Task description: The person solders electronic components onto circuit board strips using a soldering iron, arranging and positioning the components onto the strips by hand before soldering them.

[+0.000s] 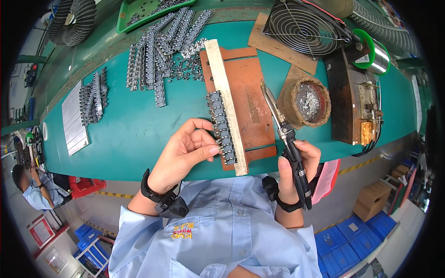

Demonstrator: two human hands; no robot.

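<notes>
My left hand (187, 146) holds the near left edge of a strip of small dark electronic components (220, 124), its thumb and fingers bent against it. The strip lies along a pale straight bar (227, 99) on an orange-brown board (252, 102). My right hand (299, 167) is closed around the dark handle of a soldering iron (288, 139). The iron's metal tip points up and away, over the board's right part, apart from the strip. Just right of the tip stands a round brown pot (296, 102) with silvery bits inside.
More component strips (153, 55) and loose pieces lie at the far left of the green table (125, 139), with another pile (94, 97) beside metal plates (74, 120). A fan (303, 28), solder spool (373, 53) and dark metal box (347, 97) stand right. Another person (39, 190) sits far left.
</notes>
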